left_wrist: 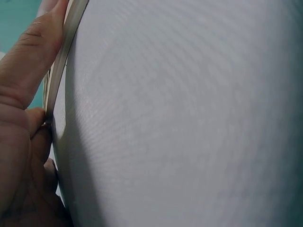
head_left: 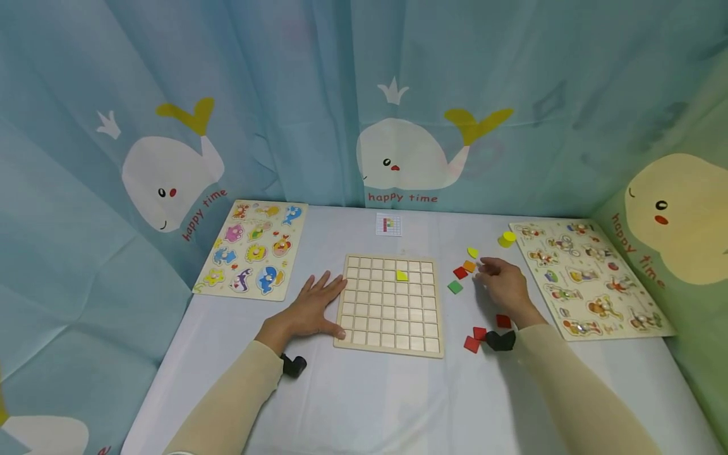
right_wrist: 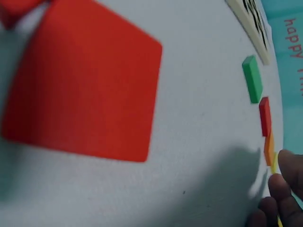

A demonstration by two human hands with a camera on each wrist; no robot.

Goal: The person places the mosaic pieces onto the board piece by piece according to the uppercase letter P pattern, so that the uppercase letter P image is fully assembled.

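Left grip point(head_left: 307, 311) spread against board point(head_left: 389, 311); right grip point(head_left: 503, 285) half-curled near orange tile point(head_left: 469, 266).

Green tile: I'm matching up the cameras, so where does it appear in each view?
Head: green tile right of centre, beside the wooden board.
Left wrist: not in it.
Right wrist: green tile at upper right, below the board's corner.
Shared landmark: the wooden board, partly visible in both wrist views.
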